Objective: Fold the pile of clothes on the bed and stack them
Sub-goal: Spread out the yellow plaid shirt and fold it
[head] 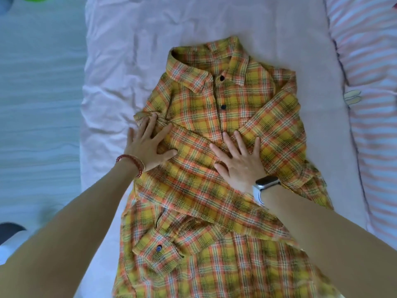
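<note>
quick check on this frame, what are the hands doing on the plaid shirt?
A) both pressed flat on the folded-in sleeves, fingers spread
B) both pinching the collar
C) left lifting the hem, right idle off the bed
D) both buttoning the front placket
A: the left hand and right hand lie flat with fingers spread on the plaid shirt, over the sleeves crossed on its front; the collar is untouched.

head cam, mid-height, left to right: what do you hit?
floor → pink sheet → left hand → right hand, both flat on the plaid shirt → more pink sheet → striped bedding
</note>
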Available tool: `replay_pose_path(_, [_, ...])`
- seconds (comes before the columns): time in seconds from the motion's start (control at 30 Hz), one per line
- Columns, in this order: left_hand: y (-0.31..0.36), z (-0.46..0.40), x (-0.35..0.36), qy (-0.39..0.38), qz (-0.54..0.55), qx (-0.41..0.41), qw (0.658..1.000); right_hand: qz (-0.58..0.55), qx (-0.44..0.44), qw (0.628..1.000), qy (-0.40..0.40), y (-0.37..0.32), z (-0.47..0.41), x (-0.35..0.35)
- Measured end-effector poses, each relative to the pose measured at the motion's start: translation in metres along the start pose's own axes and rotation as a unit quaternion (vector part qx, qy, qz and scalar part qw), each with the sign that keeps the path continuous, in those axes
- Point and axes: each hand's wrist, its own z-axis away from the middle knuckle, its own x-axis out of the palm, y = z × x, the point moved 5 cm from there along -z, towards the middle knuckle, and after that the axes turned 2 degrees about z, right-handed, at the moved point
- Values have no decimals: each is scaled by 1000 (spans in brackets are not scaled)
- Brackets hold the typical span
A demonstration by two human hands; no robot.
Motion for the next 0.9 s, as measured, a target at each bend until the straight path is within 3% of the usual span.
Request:
replay_pose_path(0.07, [-1,-4,-12,24,66,6,998,-5,-19,999,-35,2,0,-4])
replay_pose_path(0.1, [-3,-5,-25,89,104,5,991,-7,-29,999,-29,3,1,-11])
replay_pose_path(0.17, [-5,-4,-57,229,122,-12,966,-37,-37,998,45,10,2,-37])
replay_pose_path(0.23, [-5,-11,-81,285,125,-23,950,-44,-37,986,154,26,-3,-66])
replay_pose_path(0.37, [-12,-57,-97,188,267,-92,941,-58,63,968,235,94,-40,-108])
replay_pose_path(0.5, [-7,-97,-93,117,330,-107,931,-112,138,977,115,152,-82,-109])
replay_pose_path(0.63, [5,-116,-93,161,328,-127,922,-180,150,970,63,161,-107,-111])
replay_pose_path(0.77, [22,-107,-114,225,398,-92,885,-258,98,953,122,150,-108,-124])
replay_pose_path(0.9, [31,-56,-138,363,384,-27,849,-203,34,951,231,137,-74,-134])
